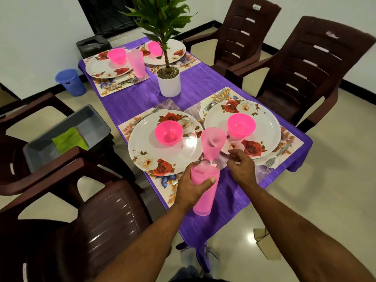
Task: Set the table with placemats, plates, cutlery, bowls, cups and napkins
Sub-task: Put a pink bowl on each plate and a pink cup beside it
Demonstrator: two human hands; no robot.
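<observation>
My left hand (193, 188) grips a tall pink cup (204, 200), maybe a nested stack, above the near edge of the purple table (223, 210). A second pink cup (212, 143) stands between the two near floral plates (146, 151) (268, 127). My right hand (242, 169) hovers just right of its base with fingers loosely curled, not touching it. Each near plate carries a pink bowl (168, 132) (241, 125) and lies on a floral placemat with cutlery (276, 155). Of the two far settings, the left one has a pink cup (136, 63).
A potted plant in a white pot (168, 82) stands mid-table. Dark brown plastic chairs (301, 74) (97, 226) ring the table. A grey tub (97, 119) with a green cloth (68, 140) rests on a left chair. A blue bin (70, 82) and cardboard (264, 243) lie on the floor.
</observation>
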